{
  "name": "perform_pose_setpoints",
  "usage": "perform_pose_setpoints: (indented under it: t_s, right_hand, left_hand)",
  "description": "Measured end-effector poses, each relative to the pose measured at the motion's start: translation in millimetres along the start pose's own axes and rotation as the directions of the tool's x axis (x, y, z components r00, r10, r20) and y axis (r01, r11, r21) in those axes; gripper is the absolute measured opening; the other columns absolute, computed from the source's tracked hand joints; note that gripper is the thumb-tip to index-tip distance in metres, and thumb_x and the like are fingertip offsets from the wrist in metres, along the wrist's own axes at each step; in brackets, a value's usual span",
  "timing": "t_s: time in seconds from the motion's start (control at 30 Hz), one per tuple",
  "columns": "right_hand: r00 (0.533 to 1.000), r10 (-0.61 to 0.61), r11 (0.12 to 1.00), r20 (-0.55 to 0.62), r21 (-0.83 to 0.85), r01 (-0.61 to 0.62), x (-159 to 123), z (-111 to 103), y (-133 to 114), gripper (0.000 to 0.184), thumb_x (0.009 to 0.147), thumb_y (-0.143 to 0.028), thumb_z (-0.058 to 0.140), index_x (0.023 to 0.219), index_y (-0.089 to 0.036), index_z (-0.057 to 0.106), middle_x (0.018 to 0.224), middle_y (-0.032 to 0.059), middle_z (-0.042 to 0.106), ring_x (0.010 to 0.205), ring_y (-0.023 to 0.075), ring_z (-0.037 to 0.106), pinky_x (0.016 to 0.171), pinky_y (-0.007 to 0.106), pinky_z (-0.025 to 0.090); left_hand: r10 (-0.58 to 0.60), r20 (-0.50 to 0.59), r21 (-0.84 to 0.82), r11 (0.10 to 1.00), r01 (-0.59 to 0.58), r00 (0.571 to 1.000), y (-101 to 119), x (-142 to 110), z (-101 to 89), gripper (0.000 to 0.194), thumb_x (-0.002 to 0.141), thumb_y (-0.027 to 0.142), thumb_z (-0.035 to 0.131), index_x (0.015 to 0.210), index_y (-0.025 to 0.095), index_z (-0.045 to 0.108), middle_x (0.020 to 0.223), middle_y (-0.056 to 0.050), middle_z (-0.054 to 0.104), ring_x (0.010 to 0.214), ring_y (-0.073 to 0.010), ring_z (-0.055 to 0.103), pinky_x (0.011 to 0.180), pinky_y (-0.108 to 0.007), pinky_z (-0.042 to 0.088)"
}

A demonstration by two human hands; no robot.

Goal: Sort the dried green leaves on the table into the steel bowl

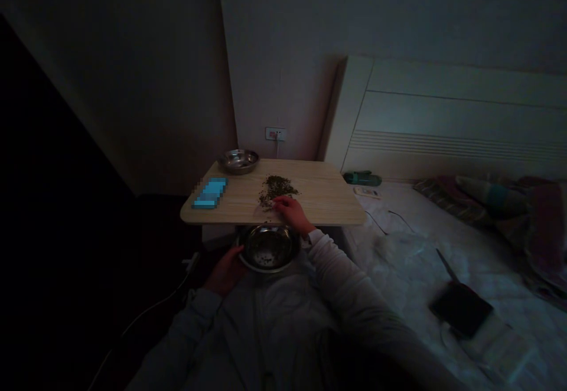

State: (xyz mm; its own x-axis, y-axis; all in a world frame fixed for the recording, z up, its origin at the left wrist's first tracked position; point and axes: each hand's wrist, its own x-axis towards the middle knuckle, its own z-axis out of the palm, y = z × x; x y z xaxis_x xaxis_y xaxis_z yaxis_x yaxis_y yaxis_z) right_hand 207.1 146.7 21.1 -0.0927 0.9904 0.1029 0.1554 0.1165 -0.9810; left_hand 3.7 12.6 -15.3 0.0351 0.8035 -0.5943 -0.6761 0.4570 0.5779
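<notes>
My left hand [228,268] is closed on the left rim of a shiny metal bowl [270,266], held just below the table's front edge over my lap. A few small dark bits lie in the bottom of that bowl. My right hand [290,211] rests at the near side of a loose pile of small dark green-brown bits [280,186] on the wooden table [325,187]. Its fingers are bent and close together, with the tips among the bits. What they pinch, if anything, is too small to make out.
A second metal bowl [239,162] stands at the table's back left, behind a lit phone [209,194]. To the right is a bed [398,249] with a green bottle [362,178], a remote [367,192], a black flat object [461,308] and a crumpled blanket [496,208]. A white cable [153,307] hangs at left.
</notes>
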Motion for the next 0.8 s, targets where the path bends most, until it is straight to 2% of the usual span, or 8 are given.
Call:
perform_pose_setpoints:
  t_s: [0.27, 0.47, 0.6, 0.8]
  right_hand:
    - [1.0, -0.006, 1.0, 0.008, 0.013, 0.006, 1.5, 0.7, 0.5, 0.013, 0.079, -0.026, 0.081, 0.091, -0.021, 0.082, 0.082, 0.0003, 0.081, 0.08, 0.0166, 0.07, 0.079, 0.029, 0.057]
    - [0.999, -0.003, 1.0, 0.05, -0.027, 0.005, 0.0, 0.2, -0.5, 0.015, 0.082, -0.025, 0.079, 0.095, -0.02, 0.083, 0.087, 0.0022, 0.082, 0.083, 0.0186, 0.071, 0.084, 0.033, 0.058]
    - [0.999, 0.014, 1.0, 0.043, -0.028, -0.013, -0.5, 1.1, -1.3, 0.017, 0.08, -0.022, 0.078, 0.096, -0.02, 0.083, 0.088, 0.0022, 0.082, 0.086, 0.0195, 0.072, 0.087, 0.034, 0.058]
    - [0.998, 0.009, 1.0, 0.056, -0.019, -0.008, -0.5, 1.1, -1.8, 0.015, 0.08, -0.023, 0.079, 0.094, -0.02, 0.083, 0.083, 0.0009, 0.08, 0.083, 0.0183, 0.07, 0.085, 0.032, 0.057]
  left_hand:
    - [0.009, 0.018, -0.004, 1.0, -0.009, 1.0, -0.6, -0.1, 0.2, 0.038, 0.096, 0.009, 0.063, 0.131, 0.015, 0.077, 0.109, -0.011, 0.089, 0.105, -0.0302, 0.086, 0.092, -0.039, 0.069]
    - [0.013, -0.019, 0.006, 1.0, -0.013, 1.0, -0.6, -0.9, 0.1, 0.031, 0.099, 0.009, 0.061, 0.124, 0.014, 0.078, 0.103, -0.011, 0.089, 0.104, -0.029, 0.086, 0.095, -0.038, 0.068]
    - [0.007, 0.006, 0.015, 1.0, -0.007, 1.0, 0.0, -2.7, 1.4, 0.032, 0.098, 0.01, 0.061, 0.125, 0.013, 0.078, 0.105, -0.011, 0.089, 0.102, -0.0295, 0.086, 0.091, -0.039, 0.069]
    - [0.012, -0.016, 0.006, 1.0, -0.012, 1.0, 0.7, -2.0, 2.5, 0.027, 0.099, 0.009, 0.061, 0.119, 0.014, 0.078, 0.098, -0.009, 0.089, 0.096, -0.0273, 0.086, 0.085, -0.035, 0.069]
